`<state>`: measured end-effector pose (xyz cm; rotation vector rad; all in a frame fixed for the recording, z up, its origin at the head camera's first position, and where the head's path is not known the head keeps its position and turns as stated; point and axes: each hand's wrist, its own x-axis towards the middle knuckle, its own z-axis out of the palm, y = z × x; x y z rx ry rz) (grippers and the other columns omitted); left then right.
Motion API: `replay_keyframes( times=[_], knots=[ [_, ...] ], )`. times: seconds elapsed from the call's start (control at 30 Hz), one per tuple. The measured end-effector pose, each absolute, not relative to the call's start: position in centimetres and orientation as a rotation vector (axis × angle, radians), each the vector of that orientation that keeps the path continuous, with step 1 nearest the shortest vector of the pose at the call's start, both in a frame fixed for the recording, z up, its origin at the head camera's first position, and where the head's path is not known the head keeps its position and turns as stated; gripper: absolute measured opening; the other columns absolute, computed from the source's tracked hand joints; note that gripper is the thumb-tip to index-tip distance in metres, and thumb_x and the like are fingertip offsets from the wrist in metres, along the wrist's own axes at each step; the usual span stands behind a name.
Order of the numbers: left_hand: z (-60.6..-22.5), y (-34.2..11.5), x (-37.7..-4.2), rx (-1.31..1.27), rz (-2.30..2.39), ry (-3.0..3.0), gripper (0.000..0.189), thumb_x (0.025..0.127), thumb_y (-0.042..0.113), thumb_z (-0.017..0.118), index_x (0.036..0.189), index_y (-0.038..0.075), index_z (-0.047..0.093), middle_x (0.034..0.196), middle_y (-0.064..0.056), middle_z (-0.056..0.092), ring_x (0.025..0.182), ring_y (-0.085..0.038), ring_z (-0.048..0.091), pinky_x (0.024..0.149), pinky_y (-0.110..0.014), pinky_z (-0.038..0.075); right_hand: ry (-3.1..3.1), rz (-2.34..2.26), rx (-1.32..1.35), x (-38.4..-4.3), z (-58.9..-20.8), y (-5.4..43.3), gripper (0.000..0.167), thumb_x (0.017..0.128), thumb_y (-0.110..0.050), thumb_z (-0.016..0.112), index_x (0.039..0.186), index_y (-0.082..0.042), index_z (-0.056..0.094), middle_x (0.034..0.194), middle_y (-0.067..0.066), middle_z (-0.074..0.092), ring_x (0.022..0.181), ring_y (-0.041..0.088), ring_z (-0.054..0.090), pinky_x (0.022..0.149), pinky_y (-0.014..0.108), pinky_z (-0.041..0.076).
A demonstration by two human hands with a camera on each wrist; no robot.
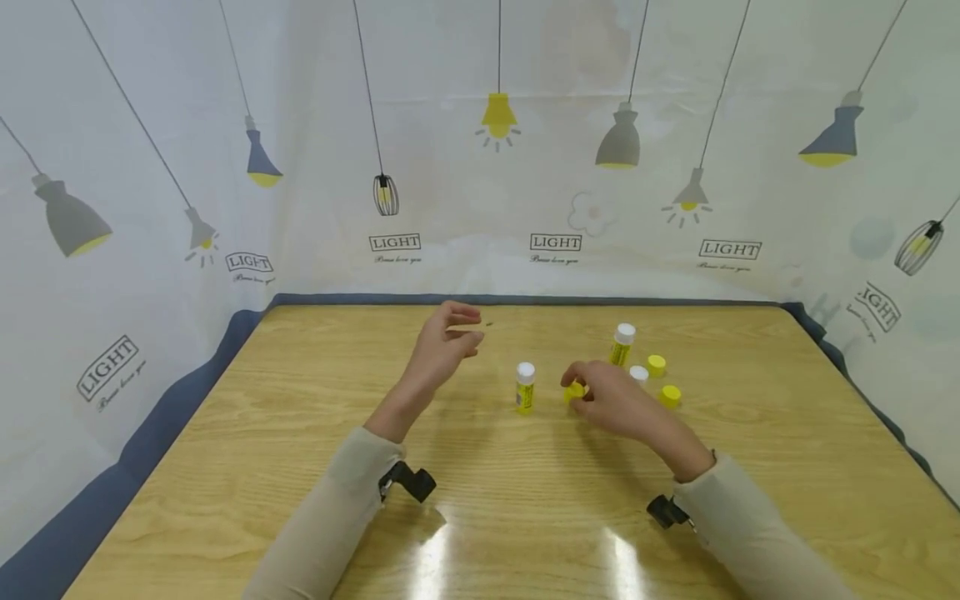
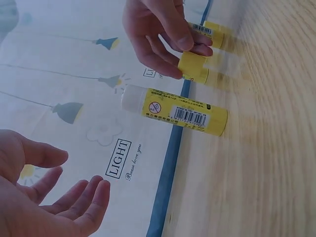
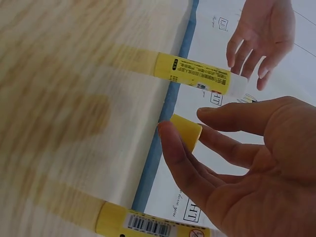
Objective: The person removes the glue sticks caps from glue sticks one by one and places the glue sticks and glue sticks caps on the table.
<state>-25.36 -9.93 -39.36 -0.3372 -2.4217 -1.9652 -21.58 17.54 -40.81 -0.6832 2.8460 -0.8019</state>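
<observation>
My right hand (image 1: 617,400) curls its fingers and thumb around a small yellow cap (image 3: 185,132); fingers partly cover it. Left of it, a yellow glue stick (image 1: 525,390) with a white top stands upright on the table. My left hand (image 1: 447,340) hovers over the table beyond that stick, to its left, holding nothing, fingers loosely bent and thumb apart. Another glue stick (image 1: 622,343) stands upright behind the right hand. Close by, a white top (image 1: 638,375) shows, the part below it hidden by the hand.
Two more yellow caps, a farther yellow cap (image 1: 656,365) and a nearer yellow cap (image 1: 670,396), sit right of the right hand. The wooden table (image 1: 300,467) ends at a dark blue strip, with a printed white cloth (image 1: 465,200) behind and beside it.
</observation>
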Motion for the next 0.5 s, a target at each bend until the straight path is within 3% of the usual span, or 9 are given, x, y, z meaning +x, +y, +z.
replay_keyframes(
  times=[0.5],
  knots=[
    [-39.4,-10.0,-25.6,-0.262,-2.017,-2.379,0.028,0.102,0.012,0.064,0.128,0.005,0.056,0.132,-0.014,0.061,0.119,-0.034,0.066,0.098,-0.044,0.059,2.803,-0.805,-0.703,-22.0,-42.6,17.1,0.029,0.097,-0.008,0.068,0.123,0.005,0.066,0.116,0.020,0.071,0.097,0.026,0.070,0.079,0.039,0.060]
  ],
)
